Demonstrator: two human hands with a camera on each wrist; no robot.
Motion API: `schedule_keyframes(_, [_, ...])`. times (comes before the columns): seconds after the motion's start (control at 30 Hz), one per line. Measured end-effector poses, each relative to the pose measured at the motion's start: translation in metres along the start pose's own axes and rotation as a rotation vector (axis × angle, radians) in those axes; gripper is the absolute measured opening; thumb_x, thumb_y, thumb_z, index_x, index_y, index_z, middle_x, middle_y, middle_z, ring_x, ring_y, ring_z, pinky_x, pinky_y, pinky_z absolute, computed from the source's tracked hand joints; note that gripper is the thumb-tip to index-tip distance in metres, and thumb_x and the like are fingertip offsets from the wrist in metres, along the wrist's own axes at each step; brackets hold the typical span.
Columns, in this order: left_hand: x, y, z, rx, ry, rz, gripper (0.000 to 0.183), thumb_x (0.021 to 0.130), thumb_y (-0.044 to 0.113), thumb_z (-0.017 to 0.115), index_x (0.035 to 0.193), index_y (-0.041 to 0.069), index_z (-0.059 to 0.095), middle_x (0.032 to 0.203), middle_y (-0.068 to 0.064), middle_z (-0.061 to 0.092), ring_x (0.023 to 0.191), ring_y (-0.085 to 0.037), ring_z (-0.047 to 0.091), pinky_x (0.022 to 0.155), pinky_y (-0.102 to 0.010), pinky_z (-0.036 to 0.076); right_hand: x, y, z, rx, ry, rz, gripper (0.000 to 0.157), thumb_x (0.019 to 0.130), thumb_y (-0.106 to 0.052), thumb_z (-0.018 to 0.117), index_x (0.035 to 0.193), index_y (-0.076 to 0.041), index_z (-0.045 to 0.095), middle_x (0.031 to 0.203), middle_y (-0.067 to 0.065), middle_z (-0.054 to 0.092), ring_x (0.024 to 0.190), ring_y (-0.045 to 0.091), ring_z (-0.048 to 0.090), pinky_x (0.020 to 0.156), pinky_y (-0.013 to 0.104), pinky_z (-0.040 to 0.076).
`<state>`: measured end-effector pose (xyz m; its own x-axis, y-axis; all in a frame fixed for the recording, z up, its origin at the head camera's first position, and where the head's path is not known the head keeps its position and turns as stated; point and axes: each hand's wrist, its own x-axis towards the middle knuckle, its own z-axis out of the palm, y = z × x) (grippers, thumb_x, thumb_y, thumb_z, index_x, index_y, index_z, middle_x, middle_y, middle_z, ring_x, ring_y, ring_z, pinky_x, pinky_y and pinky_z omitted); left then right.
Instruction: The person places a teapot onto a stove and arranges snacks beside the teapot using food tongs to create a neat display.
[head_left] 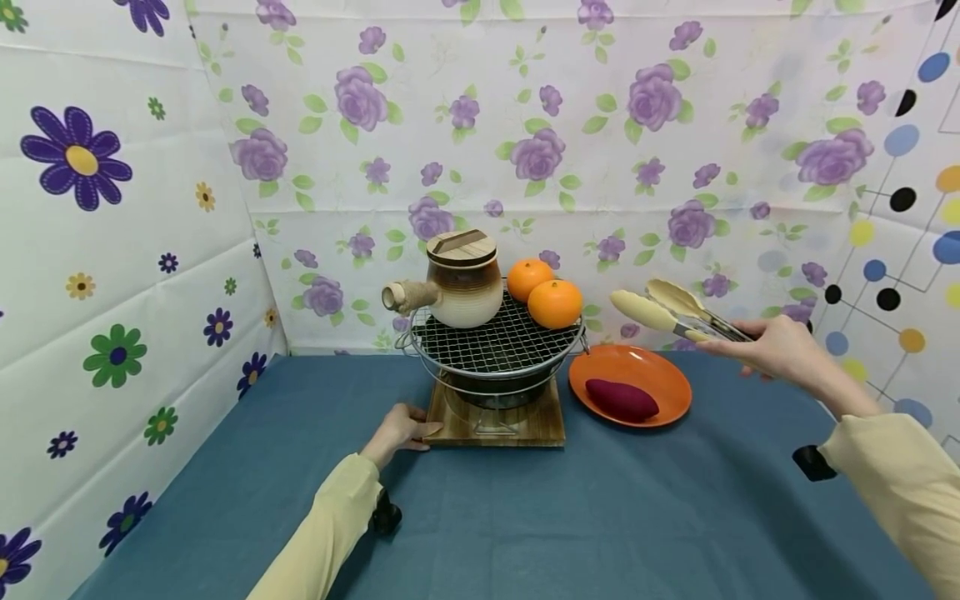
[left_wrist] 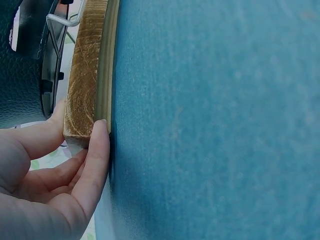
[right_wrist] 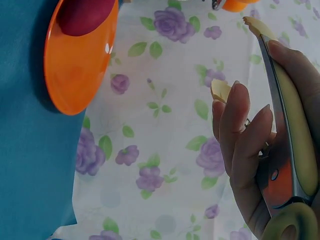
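Note:
My left hand (head_left: 399, 429) grips the front left corner of a wooden board (head_left: 540, 429), thumb on top and fingers against its edge in the left wrist view. A round grill stove (head_left: 502, 387) with a wire mesh rack (head_left: 491, 350) stands on that board. Raised at the right, my right hand (head_left: 780, 350) holds a pair of tongs (head_left: 693, 318) with cream tips, which point left and stand apart with nothing between them. Below and left of them, a purple sweet potato (head_left: 621, 400) lies on an orange plate (head_left: 671, 387).
On the rack sit a brown and cream teapot (head_left: 468, 296) with a wooden lid and a rope-wrapped side handle, and two oranges (head_left: 555, 304). A blue cloth (head_left: 480, 517) covers the table. Flowered sheets (head_left: 450, 125) hang behind and at the left.

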<state>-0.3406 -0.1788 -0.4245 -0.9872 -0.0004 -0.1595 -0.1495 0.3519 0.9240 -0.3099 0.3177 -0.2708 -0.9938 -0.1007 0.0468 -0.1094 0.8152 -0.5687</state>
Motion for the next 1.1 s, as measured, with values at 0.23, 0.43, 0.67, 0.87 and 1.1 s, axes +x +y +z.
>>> schedule_keyframes(0.23, [0.0, -0.001, 0.0, -0.017, 0.004, -0.007, 0.046, 0.083, 0.001, 0.065, 0.116, -0.021, 0.043, 0.108, -0.032, 0.046, 0.083, -0.035, 0.058, 0.063, -0.036, 0.054, -0.002, 0.007, 0.001, -0.002, -0.008, 0.018, 0.098, 0.074, -0.062, 0.061, 0.138, 0.006, 0.03, 0.072, 0.008, 0.063, 0.053, 0.026, 0.052, 0.049, 0.033, 0.042])
schedule_keyframes(0.43, [0.001, -0.001, 0.001, -0.01, 0.012, -0.02, 0.044, 0.083, 0.001, 0.066, 0.115, -0.021, 0.044, 0.106, -0.03, 0.046, 0.079, -0.032, 0.058, 0.061, -0.035, 0.055, -0.005, 0.012, 0.002, -0.028, -0.029, 0.041, 0.1, 0.075, -0.063, 0.059, 0.137, 0.008, 0.027, 0.072, 0.007, 0.064, 0.053, 0.026, 0.052, 0.051, 0.033, 0.043])
schedule_keyframes(0.67, [0.0, 0.002, 0.001, -0.002, 0.005, -0.008, 0.044, 0.083, 0.0, 0.065, 0.115, -0.021, 0.044, 0.107, -0.031, 0.045, 0.076, -0.03, 0.058, 0.059, -0.035, 0.055, -0.004, 0.018, 0.006, -0.021, -0.043, 0.045, 0.097, 0.074, -0.063, 0.06, 0.135, 0.008, 0.035, 0.074, 0.007, 0.063, 0.057, 0.024, 0.055, 0.051, 0.034, 0.046])
schedule_keyframes(0.87, [0.0, 0.002, 0.001, -0.005, 0.006, -0.008, 0.044, 0.083, 0.0, 0.065, 0.115, -0.021, 0.043, 0.11, -0.031, 0.044, 0.079, -0.032, 0.058, 0.06, -0.035, 0.055, -0.002, 0.022, 0.011, 0.018, -0.044, 0.019, 0.093, 0.074, -0.059, 0.063, 0.133, 0.008, 0.038, 0.081, 0.007, 0.062, 0.065, 0.021, 0.061, 0.053, 0.035, 0.051])
schedule_keyframes(1.1, [0.0, 0.001, 0.001, -0.012, 0.002, 0.002, 0.044, 0.083, -0.001, 0.064, 0.116, -0.022, 0.042, 0.113, -0.034, 0.041, 0.081, -0.033, 0.057, 0.06, -0.035, 0.055, 0.0, 0.024, 0.017, 0.025, -0.065, 0.018, 0.089, 0.075, -0.055, 0.065, 0.129, 0.011, 0.042, 0.081, 0.007, 0.064, 0.062, 0.022, 0.061, 0.052, 0.036, 0.052])
